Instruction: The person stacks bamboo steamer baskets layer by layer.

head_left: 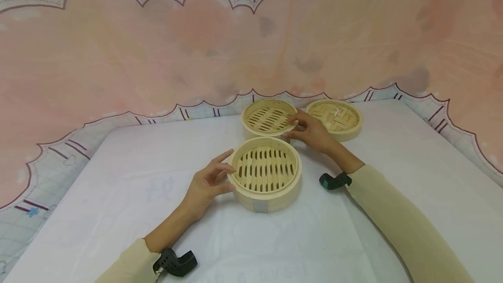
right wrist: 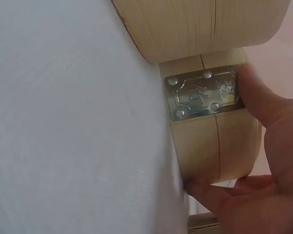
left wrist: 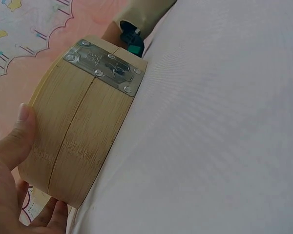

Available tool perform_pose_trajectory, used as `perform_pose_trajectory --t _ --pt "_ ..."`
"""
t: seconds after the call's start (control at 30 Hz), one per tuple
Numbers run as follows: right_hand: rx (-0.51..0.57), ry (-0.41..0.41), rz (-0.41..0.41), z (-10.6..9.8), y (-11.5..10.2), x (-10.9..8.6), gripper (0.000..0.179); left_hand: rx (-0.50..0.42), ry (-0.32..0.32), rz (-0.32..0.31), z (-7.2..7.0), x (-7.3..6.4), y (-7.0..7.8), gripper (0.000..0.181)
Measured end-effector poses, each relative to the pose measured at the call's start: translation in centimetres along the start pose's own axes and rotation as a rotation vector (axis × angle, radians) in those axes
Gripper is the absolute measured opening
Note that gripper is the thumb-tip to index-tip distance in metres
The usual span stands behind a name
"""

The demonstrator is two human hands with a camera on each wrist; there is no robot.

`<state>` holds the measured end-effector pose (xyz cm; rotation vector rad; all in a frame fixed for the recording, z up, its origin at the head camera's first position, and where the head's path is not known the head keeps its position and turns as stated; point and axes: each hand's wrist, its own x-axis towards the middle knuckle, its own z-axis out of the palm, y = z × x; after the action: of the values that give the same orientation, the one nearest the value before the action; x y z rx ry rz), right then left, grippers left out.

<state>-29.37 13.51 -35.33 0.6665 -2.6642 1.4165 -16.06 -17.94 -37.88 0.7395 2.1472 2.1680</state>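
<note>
Two round bamboo steamer baskets with slatted bottoms stand one behind the other on the white table. My left hand (head_left: 206, 187) holds the near steamer basket (head_left: 280, 202) at its left side, thumb and fingers spread along the wall. In the left wrist view, its riveted metal plate (left wrist: 105, 67) shows. My right hand (head_left: 312, 132) grips the right side of the far steamer basket (head_left: 250, 134). The right wrist view shows the thumb at the upper edge beside a metal plate (right wrist: 205, 92), with fingers at the lower wall. The slatted bottoms show nothing lying on them.
A woven bamboo steamer lid (head_left: 347, 135) lies at the back right, just beyond my right hand. The white tablecloth (head_left: 137, 182) covers the table. A patterned pink curtain (head_left: 177, 47) hangs along the back edge.
</note>
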Motion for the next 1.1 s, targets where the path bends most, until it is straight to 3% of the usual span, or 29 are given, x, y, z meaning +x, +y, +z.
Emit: perform_pose_trajectory --t 0.27,0.53,0.87,1.1 --pt "-0.021 -0.017 0.02 0.3 -0.8 -0.3 0.034 0.012 -0.006 0.013 -0.2 0.0 -0.1 0.036" --pt "-0.077 0.048 0.013 1.1 -1.1 -0.7 0.033 0.018 -0.008 0.016 0.0 0.0 -0.1 0.037" --pt "-0.147 0.055 -0.014 0.9 -1.1 -0.6 0.037 0.008 -0.002 0.02 0.0 -0.1 -0.4 0.038" --pt "-0.117 0.089 -0.055 0.4 -1.2 -0.4 0.034 0.014 -0.005 0.028 0.0 -0.2 -0.5 0.036"
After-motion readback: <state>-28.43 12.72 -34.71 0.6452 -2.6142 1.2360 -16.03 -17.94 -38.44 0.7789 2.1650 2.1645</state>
